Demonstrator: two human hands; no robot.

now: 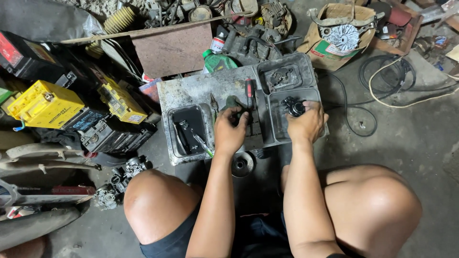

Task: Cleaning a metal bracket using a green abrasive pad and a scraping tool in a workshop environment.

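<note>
A small black round metal part [292, 106], knobbed and greasy, sits in the near compartment of a grey metal tray [272, 125], at about two o'clock from the middle of the work slab. The fingers of the right hand [307, 125] cover its right side, so its full shape cannot be told. At about eleven o'clock from the left hand [230, 131] lies a dark, rounded greasy piece [233, 102] on the slab, touched by the fingertips and partly hidden beneath them.
</note>
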